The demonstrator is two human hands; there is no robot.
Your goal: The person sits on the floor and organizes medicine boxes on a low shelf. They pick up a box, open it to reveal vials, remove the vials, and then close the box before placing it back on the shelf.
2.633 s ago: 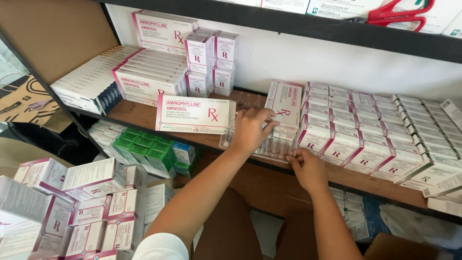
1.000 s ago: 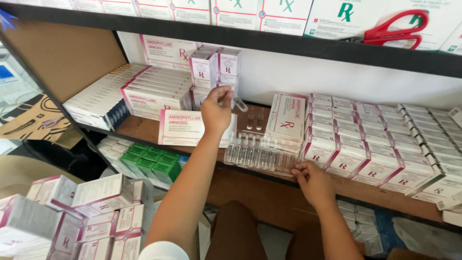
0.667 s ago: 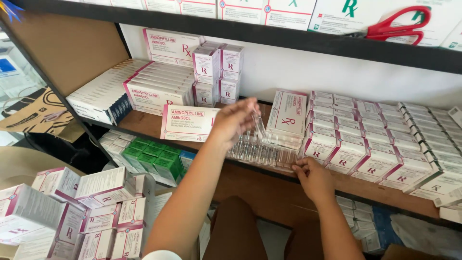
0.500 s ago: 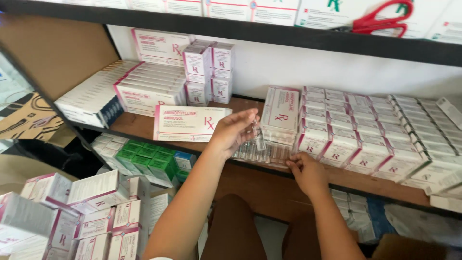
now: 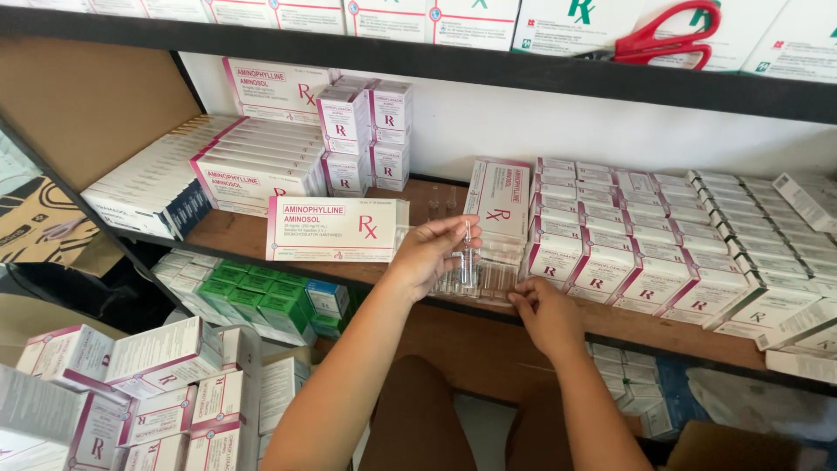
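Medicine cartons (image 5: 336,228) lower left-centre on shelf (image 5: 228,234). Left hand (image 5: 425,255) centre frame, fingers pinching upright glass ampoule (image 5: 467,253) above clear ampoule tray (image 5: 475,281). Lower it straight, gently. Right hand (image 5: 547,316) steadies tray edge, fingers curled narrow.

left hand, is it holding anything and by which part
The left hand pinches a small clear glass ampoule near its narrow top, upright over the clear ampoule tray; the right hand touches that tray's front edge.
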